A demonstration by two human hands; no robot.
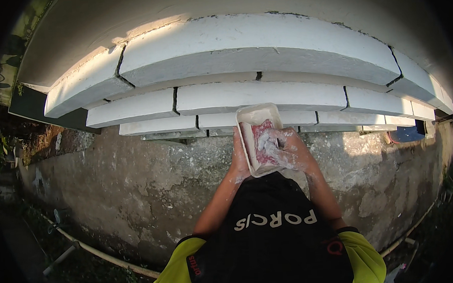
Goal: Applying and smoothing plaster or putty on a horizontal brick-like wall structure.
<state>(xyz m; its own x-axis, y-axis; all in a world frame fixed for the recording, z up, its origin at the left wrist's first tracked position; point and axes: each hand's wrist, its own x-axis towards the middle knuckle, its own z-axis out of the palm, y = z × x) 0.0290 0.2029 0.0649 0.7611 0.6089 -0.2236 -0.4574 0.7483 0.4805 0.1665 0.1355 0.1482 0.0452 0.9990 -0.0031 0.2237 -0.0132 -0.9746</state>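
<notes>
A small white rectangular tray [258, 109] is tilted up in front of my chest. My left hand [239, 156] wraps round its left side, with part of the fingers hidden behind it. Inside the tray lies a patch of pinkish red [263, 127] smeared with white; whether it is a cloth or the tray's bottom I cannot make out. My right hand [290, 147] reaches over the right rim with its fingers curled down against that patch. White paste-like stuff coats its fingers and knuckles. Anything inside those fingers is hidden.
Beyond the tray rise stepped rows of white-coated blocks [262, 39] with dark gaps between them. Below them is a stained grey concrete surface [152, 181]. A pale pipe [104, 254] runs along the lower left, near plants. A blue object [406, 133] sits at the right.
</notes>
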